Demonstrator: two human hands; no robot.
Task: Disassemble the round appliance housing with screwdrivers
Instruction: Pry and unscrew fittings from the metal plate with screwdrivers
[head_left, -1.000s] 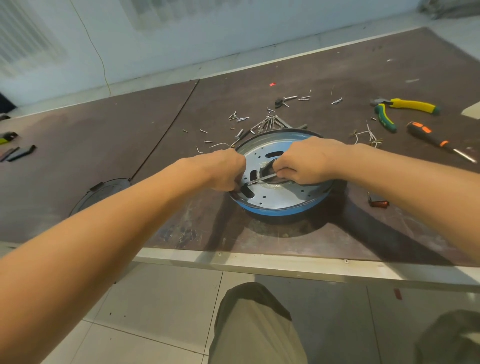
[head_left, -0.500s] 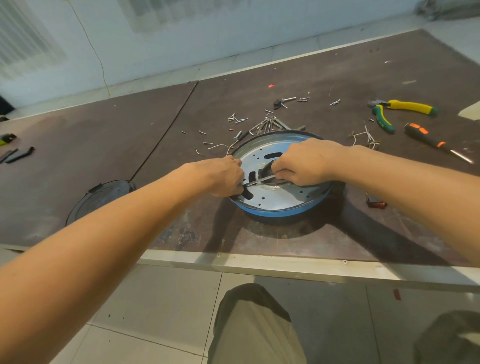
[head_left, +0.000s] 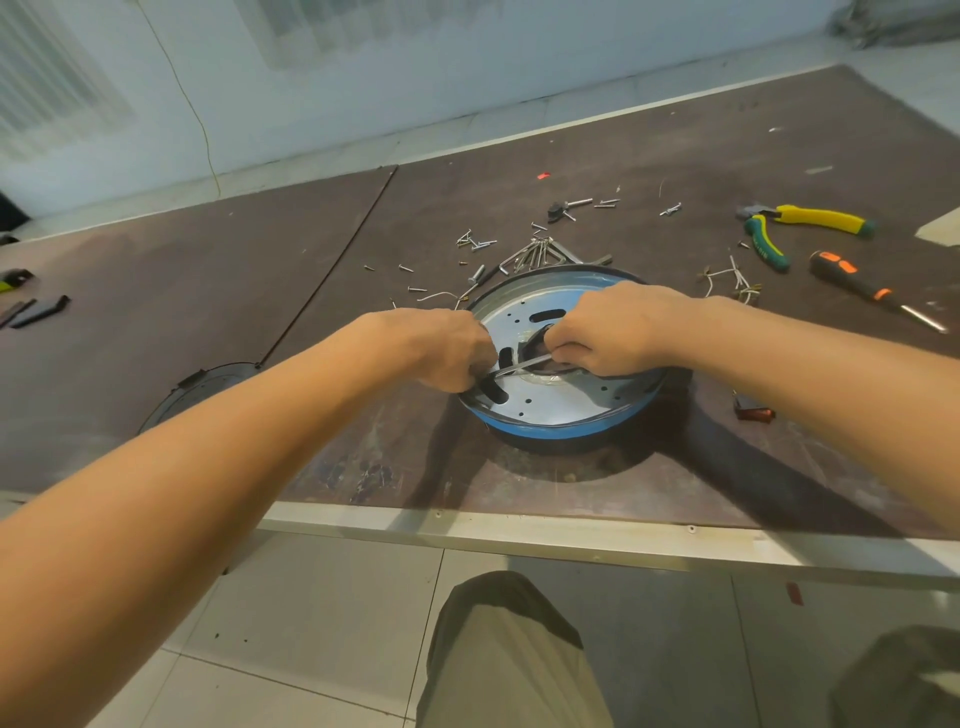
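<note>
The round appliance housing (head_left: 561, 402), a silver slotted plate with a blue rim, sits on the dark brown tabletop (head_left: 208, 291) near its front edge. The left hand (head_left: 449, 351) and the right hand (head_left: 618, 330) each curl round one end of a thin grey metal bar (head_left: 522, 366) lying across the central opening. This looks like levering or turning a centre fastening, though what the bar engages is hidden. Even, opposed pressure from both wrists, with the bar seated square, should prevent slipping.
</note>
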